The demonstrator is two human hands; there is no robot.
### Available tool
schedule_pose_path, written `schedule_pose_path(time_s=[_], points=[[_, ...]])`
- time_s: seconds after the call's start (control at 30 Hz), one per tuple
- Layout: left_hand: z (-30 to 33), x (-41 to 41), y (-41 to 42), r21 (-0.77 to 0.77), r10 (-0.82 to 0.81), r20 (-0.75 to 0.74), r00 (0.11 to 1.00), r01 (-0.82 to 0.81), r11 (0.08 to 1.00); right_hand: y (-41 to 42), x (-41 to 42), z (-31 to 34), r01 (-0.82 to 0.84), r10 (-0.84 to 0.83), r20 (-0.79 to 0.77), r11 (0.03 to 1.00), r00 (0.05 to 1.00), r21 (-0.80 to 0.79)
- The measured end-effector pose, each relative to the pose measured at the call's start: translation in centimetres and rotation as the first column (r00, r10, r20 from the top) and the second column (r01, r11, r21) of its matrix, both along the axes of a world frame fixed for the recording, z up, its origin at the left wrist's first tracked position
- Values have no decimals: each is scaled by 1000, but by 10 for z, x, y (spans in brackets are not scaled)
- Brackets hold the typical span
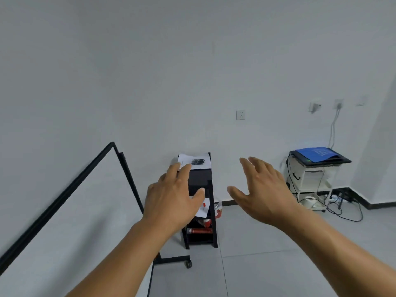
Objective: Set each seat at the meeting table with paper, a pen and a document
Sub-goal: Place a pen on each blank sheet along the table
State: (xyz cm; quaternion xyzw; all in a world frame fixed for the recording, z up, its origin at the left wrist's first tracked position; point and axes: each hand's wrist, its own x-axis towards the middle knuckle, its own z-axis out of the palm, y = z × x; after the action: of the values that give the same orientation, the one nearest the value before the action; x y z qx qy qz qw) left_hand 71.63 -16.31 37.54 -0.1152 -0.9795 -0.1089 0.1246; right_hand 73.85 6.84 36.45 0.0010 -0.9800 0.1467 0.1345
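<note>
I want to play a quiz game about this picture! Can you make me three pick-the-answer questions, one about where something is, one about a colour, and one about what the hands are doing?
1. Where are the white papers with the dark pens?
A. On top of the black shelf
B. On the floor
C. On the white cart

2. What colour is the sheet on the white cart?
A. Red
B. Blue
C. Green

3. What are the two hands doing?
A. Holding pens
B. Making fists
C. Open, holding nothing

Answers:
1. A: the papers lie on the top of the black shelf by the wall.
2. B: a blue sheet lies on top of the white cart at the right.
3. C: the left hand and right hand show spread fingers with nothing in them.
</note>
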Motion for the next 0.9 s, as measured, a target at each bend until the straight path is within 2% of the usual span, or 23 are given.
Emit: schedule_pose_path(time_s=[0.17, 0.4, 0.7, 0.9], points=[[-21, -110, 48, -47, -24, 16, 1000, 25, 999, 44, -102, -20, 26, -26, 15, 1000, 1000, -13], [-33, -263, 87, -52, 43, 70, 997, -40, 998, 96, -260, -30, -31, 32, 56, 999, 998, -20], [-36, -420, 108, -38, 97, 69, 993, -95, 995, 117, -438, -25, -101, 100, 67, 995, 993, 17], [-46, -548, 125, 5, 59, 68, 996, -59, 998, 123, -561, -32, -103, 96, 84, 992, 992, 80]])
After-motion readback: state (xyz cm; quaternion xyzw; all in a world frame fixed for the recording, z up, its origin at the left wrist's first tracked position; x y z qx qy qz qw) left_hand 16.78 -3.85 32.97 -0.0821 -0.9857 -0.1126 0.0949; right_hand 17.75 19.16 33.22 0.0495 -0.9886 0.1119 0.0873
